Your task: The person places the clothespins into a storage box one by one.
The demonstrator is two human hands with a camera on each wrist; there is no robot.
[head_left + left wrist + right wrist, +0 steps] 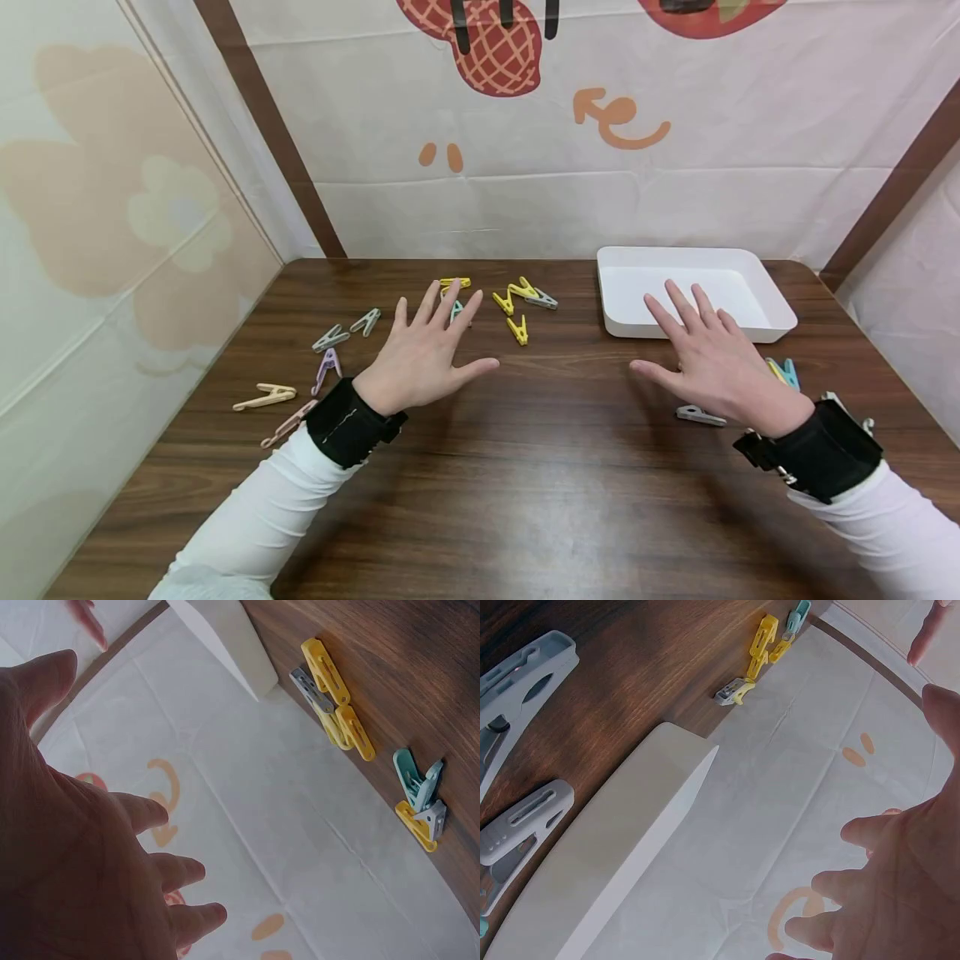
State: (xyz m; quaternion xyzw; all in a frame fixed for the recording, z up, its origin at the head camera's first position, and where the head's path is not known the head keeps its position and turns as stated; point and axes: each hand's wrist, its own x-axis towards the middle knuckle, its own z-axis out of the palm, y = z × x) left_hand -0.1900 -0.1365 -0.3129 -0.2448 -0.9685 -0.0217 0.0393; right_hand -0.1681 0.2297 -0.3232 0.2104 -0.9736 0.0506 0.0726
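Note:
My left hand (416,358) hovers above the table with fingers spread, holding nothing. Beyond its fingertips lie yellow and teal clothespins, partly hidden by the hand. My right hand (720,371) is likewise spread in the air, in front of the white tray (776,327). Beneath it a grey clothespin (701,415) lies on the wood, and by its wrist are yellow and teal clothespins (787,372). In the left wrist view, a teal clothespin (409,776) rests against a grey and a yellow one. The right wrist view shows two grey clothespins (532,817) near the tray.
Left of my left hand, the brown table (517,500) carries a cream clothespin (264,397), a purple one (327,370), a pink one (288,423) and grey ones (330,337). Yellow clothespins (518,330) sit mid-back. A printed white curtain (480,212) borders the table's back.

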